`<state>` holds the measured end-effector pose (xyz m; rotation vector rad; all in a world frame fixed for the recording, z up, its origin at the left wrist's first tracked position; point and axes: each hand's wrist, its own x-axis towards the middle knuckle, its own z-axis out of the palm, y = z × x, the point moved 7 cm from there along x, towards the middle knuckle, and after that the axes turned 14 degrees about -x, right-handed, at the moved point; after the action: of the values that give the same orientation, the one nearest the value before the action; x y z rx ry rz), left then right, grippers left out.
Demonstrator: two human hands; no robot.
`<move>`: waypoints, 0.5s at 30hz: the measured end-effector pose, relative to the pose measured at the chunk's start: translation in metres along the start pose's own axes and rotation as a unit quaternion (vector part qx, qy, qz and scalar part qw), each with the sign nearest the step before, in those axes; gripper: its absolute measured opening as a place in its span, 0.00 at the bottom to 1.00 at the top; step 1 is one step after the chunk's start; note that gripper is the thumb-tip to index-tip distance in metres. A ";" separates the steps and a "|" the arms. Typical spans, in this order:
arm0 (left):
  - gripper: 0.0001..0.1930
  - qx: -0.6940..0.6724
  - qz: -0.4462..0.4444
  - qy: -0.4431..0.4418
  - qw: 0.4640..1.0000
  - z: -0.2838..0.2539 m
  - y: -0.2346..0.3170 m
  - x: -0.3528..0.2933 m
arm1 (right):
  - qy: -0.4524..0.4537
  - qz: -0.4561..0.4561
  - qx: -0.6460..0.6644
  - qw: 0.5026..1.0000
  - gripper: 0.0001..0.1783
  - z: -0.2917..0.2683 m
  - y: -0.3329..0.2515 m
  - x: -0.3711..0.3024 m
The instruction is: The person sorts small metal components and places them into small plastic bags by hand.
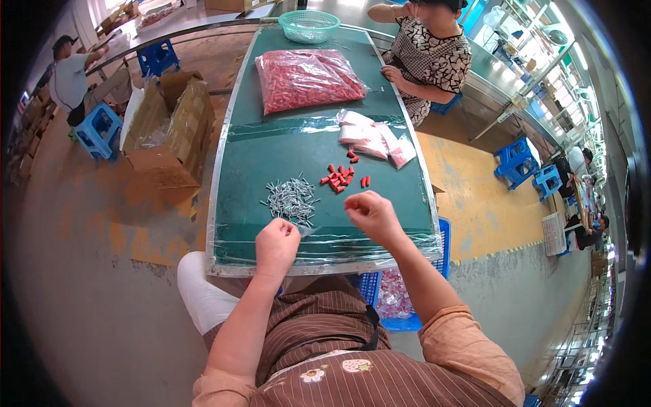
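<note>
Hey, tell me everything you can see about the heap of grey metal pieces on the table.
The heap is a loose, low mound of many small, slender pieces, silver-grey and metallic-looking, lying at all angles. They resemble screws or nails, but their ends are too small to make out. It rests on the green tabletop, toward the near end, left of the loose red pieces, with strays around its edge. The left hand is at its near edge; whether they touch is unclear.

Red pcs (333, 182), gry metal bits (290, 201), brn pinstriped apron (413, 380).
</note>
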<state>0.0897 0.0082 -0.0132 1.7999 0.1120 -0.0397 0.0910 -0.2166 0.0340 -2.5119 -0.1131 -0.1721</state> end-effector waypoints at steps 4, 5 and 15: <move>0.05 0.029 0.050 -0.010 0.998 0.017 0.018 -0.007 | -0.042 -0.103 0.000 0.994 0.07 -0.006 -0.066 -0.020; 0.05 0.029 0.051 -0.011 0.998 0.021 0.021 -0.010 | -0.046 -0.133 -0.050 0.989 0.06 -0.003 -0.076 -0.023; 0.09 -0.007 0.069 -0.067 0.995 0.048 0.020 -0.020 | -0.098 -0.192 -0.281 0.935 0.05 0.012 -0.090 -0.030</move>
<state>0.0738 -0.0439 -0.0031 1.7823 -0.1072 -0.0602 0.0520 -0.1383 0.0718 -3.0472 -0.7350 -0.1209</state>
